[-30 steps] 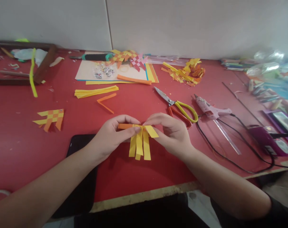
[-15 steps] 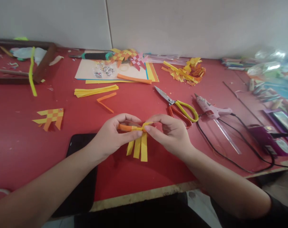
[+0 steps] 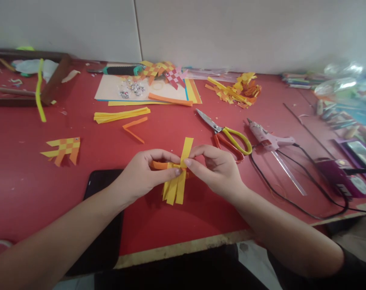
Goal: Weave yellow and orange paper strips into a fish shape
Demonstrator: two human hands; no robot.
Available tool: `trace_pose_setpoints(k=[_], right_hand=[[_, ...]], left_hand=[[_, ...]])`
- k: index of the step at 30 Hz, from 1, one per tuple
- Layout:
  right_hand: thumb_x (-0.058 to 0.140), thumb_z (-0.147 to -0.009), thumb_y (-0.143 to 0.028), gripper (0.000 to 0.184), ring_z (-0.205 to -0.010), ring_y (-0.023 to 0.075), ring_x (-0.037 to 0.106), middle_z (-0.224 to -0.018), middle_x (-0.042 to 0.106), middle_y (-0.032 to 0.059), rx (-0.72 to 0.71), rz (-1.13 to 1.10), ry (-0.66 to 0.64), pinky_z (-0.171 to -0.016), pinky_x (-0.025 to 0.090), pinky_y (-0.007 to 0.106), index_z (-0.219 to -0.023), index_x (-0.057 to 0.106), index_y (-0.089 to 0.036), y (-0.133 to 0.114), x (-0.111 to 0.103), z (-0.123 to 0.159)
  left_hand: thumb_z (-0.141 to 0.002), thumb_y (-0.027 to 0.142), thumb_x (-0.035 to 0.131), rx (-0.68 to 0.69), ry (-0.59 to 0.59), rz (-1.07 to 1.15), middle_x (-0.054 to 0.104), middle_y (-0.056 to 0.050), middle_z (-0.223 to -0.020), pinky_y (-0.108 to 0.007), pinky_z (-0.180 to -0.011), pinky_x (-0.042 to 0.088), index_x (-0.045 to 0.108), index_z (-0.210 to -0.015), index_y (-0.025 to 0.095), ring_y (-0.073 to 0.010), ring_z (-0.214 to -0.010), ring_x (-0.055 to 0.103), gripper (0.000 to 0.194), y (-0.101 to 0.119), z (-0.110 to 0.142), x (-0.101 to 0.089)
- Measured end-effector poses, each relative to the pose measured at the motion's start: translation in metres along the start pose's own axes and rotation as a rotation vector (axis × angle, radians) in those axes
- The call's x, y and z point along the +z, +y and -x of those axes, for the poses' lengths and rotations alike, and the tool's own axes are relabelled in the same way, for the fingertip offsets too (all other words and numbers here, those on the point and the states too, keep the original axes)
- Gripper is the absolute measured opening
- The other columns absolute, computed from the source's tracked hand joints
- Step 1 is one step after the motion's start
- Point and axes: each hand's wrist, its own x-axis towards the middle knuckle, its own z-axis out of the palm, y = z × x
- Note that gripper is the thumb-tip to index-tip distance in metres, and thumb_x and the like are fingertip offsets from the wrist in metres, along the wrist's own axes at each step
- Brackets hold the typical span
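Observation:
Between my two hands are woven paper strips [image 3: 172, 188], several yellow ones hanging down across an orange one. My left hand [image 3: 149, 171] pinches the orange and yellow strips from the left. Thumb and fingers of my right hand [image 3: 216, 169] are closed on the right end of the weave, where one yellow strip [image 3: 187, 151] sticks up. The fingers hide part of the crossing. A finished woven paper fish [image 3: 65, 148] lies to the left. Beyond my hands are a folded orange strip [image 3: 131, 128] and a bundle of yellow strips [image 3: 121, 115].
Scissors [image 3: 216, 128] and a pink glue gun [image 3: 269, 139] with a trailing cord lie right. A black phone-like slab [image 3: 101, 225] is under my left forearm. At the back are paper sheets [image 3: 110, 88], paper scraps [image 3: 246, 90] and a wooden tray [image 3: 57, 76].
The yellow strip at my right fingertips, bent over before, now stands upright above the weave. The hanging strips have swung slightly left. Both hands stay in nearly the same place.

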Motion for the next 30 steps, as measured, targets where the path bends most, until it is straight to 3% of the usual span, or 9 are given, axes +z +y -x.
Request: trace_pose_setpoints(k=[9, 15, 21, 25, 30], right_hand=[[0.068, -0.083, -0.024, 0.006, -0.067, 0.0104, 0.063, -0.075, 0.070, -0.0007, 0.054, 0.017, 0.010, -0.064, 0.050, 0.023, -0.079, 0.068, -0.019, -0.001, -0.001, -0.001], [0.068, -0.083, -0.024, 0.007, -0.069, 0.0108, 0.065, -0.076, 0.071, -0.0001, 0.056, -0.003, 0.000, -0.065, 0.053, 0.023, -0.079, 0.069, -0.019, -0.003, 0.000, 0.000], [0.070, -0.083, -0.027, 0.009, -0.069, 0.0117, 0.065, -0.076, 0.071, 0.0005, 0.053, 0.002, 0.017, -0.065, 0.053, 0.024, -0.080, 0.069, -0.019, -0.004, 0.000, -0.001], [0.070, -0.084, -0.029, 0.010, -0.069, 0.0126, 0.063, -0.076, 0.069, 0.0008, 0.055, -0.024, 0.042, -0.066, 0.053, 0.027, -0.081, 0.067, -0.020, -0.004, -0.001, -0.001], [0.067, -0.085, -0.022, 0.005, -0.081, 0.0155, 0.062, -0.084, 0.064, 0.0019, -0.101, -0.038, 0.069, -0.078, 0.052, 0.033, -0.083, 0.063, -0.022, -0.005, -0.003, 0.000]], left_hand=[[-0.065, 0.029, 0.087, -0.051, -0.034, 0.060, 0.074, 0.001, -0.083, -0.022, -0.076, 0.051, 0.075, -0.087, 0.021, -0.0112, -0.077, 0.066, 0.026, -0.002, -0.001, 0.000], [-0.063, 0.021, 0.089, -0.106, -0.053, 0.111, 0.074, 0.003, -0.079, -0.016, -0.073, 0.050, 0.076, -0.084, 0.021, -0.0074, -0.073, 0.065, 0.025, -0.005, -0.002, -0.002], [-0.059, 0.022, 0.091, -0.309, -0.049, 0.363, 0.074, -0.001, -0.075, -0.020, -0.066, 0.055, 0.075, -0.077, 0.017, -0.0108, -0.069, 0.068, 0.025, 0.005, -0.002, 0.002], [-0.064, 0.018, 0.087, -0.369, -0.079, 0.442, 0.073, -0.002, -0.072, -0.020, -0.060, 0.055, 0.077, -0.078, 0.016, -0.0108, -0.060, 0.066, 0.018, 0.010, -0.002, 0.002], [-0.069, 0.013, 0.083, -0.317, 0.018, 0.490, 0.071, 0.000, -0.069, -0.017, -0.060, 0.055, 0.074, -0.074, 0.016, -0.0080, -0.057, 0.064, 0.010, 0.008, -0.004, 0.003]])
